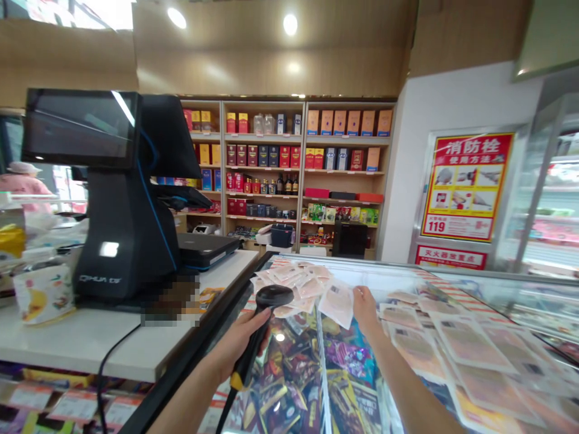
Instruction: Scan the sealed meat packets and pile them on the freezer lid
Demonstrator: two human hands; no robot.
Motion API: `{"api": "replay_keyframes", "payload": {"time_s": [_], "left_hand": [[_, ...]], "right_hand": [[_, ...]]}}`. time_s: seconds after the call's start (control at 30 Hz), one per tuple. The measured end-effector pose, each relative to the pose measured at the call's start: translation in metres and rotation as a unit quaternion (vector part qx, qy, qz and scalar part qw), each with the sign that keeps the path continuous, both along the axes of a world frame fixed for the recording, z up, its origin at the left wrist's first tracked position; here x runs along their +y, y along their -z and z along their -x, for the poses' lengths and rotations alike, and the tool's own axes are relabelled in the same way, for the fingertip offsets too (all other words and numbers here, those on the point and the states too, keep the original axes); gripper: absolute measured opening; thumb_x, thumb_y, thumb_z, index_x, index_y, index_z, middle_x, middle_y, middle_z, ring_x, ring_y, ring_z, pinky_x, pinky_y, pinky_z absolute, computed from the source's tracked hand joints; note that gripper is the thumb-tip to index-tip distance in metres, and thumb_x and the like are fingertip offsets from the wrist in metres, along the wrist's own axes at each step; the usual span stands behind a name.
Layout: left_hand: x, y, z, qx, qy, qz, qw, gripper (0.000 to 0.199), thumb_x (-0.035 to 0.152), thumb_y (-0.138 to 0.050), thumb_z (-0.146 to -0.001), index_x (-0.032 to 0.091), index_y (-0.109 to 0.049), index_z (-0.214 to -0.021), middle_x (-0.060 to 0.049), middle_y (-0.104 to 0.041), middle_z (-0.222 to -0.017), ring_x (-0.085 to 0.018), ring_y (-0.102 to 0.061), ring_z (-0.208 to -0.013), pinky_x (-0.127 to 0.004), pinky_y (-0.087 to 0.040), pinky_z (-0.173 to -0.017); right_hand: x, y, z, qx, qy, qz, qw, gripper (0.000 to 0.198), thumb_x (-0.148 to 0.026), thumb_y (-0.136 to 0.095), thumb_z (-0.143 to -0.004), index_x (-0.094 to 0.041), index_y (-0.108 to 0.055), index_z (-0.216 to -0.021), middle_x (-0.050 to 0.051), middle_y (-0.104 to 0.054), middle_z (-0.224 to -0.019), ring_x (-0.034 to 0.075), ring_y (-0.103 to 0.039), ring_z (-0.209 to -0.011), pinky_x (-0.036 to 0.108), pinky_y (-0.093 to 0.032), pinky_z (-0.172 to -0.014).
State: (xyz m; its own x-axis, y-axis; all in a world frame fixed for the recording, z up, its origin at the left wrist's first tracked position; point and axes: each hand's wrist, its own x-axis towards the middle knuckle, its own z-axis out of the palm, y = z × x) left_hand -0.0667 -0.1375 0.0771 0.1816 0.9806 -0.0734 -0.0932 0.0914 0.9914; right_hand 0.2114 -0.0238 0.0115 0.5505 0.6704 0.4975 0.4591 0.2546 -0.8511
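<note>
My left hand [248, 337] is wrapped round the handle of a black barcode scanner [274, 295], its head pointing away from me and its cable hanging below. In my right hand [364, 308] is the edge of a flat, pale plastic packet [337, 302] with a small dark label, pinched by the fingers. Beyond the scanner lies a pile of similar packets [301, 278] on the freezer's glass top. To the right of my right forearm, more flat packets [470, 340] lie spread and overlapping. What is inside them is hard to make out.
Under the glass, the chest freezer [323, 367] holds many colourful wrapped packs. A black checkout terminal [131, 223] stands on the white counter [122, 343] at left, near a white pouch [44, 292]. Shelves of boxes and bottles [266, 157] line the back. A person [25, 187] is at far left.
</note>
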Motion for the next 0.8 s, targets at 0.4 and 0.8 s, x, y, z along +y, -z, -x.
{"api": "replay_keyframes", "payload": {"time_s": [0.4,0.8], "left_hand": [[-0.012,-0.01,-0.044,0.033,0.073,-0.047,0.996,0.029,0.044,-0.055,-0.066,0.016,-0.05,-0.064,0.005,-0.047,-0.048,-0.006,-0.041,-0.038,-0.019,-0.03,-0.041],[-0.006,-0.011,-0.056,0.035,0.092,-0.038,0.994,0.03,0.046,-0.054,-0.066,0.017,-0.046,-0.065,0.005,-0.049,-0.05,-0.006,-0.043,-0.04,-0.019,-0.031,-0.04]], "right_hand": [[-0.016,-0.015,-0.019,-0.021,-0.032,0.026,0.999,0.032,-0.045,-0.031,-0.065,-0.019,-0.048,-0.072,0.004,-0.056,-0.064,0.019,-0.051,-0.068,0.029,-0.037,-0.062],[-0.025,-0.017,-0.036,-0.022,-0.019,0.017,0.999,0.03,-0.045,-0.032,-0.064,-0.019,-0.047,-0.069,0.005,-0.056,-0.062,0.021,-0.051,-0.068,0.031,-0.037,-0.063]]}}
